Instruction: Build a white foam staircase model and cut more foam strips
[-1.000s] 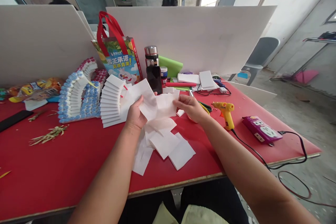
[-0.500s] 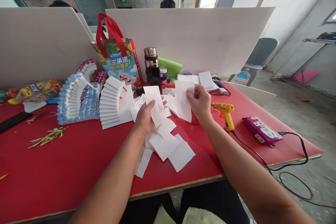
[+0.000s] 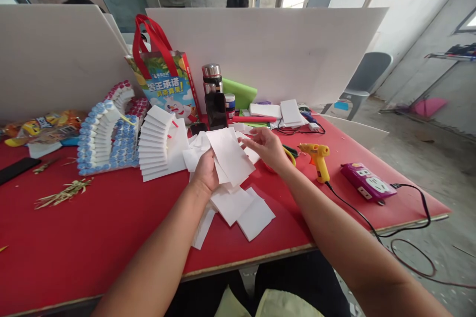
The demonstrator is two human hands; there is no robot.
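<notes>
My left hand (image 3: 207, 171) is closed on white paper sheets (image 3: 231, 154), which overlap and tilt above the table. To their right, my right hand (image 3: 270, 147) has its fingers apart, with the fingertips close to the sheets' edge; I see nothing held in it. Several loose white paper pieces (image 3: 256, 215) lie under and in front of the hands. Partly hidden behind my right hand are scissors with yellow handles (image 3: 290, 154).
A yellow glue gun (image 3: 317, 158) and a purple power strip (image 3: 368, 182) with cords are at right. At left stand a fanned white paper stack (image 3: 156, 146) and blue-white folded pieces (image 3: 98, 138). Behind are a shopping bag (image 3: 169, 89), a steel flask (image 3: 211, 79) and a white board (image 3: 282, 54).
The sheet in my right hand has moved left onto the paper in my left hand. My right hand has let go, and its fingers have spread.
</notes>
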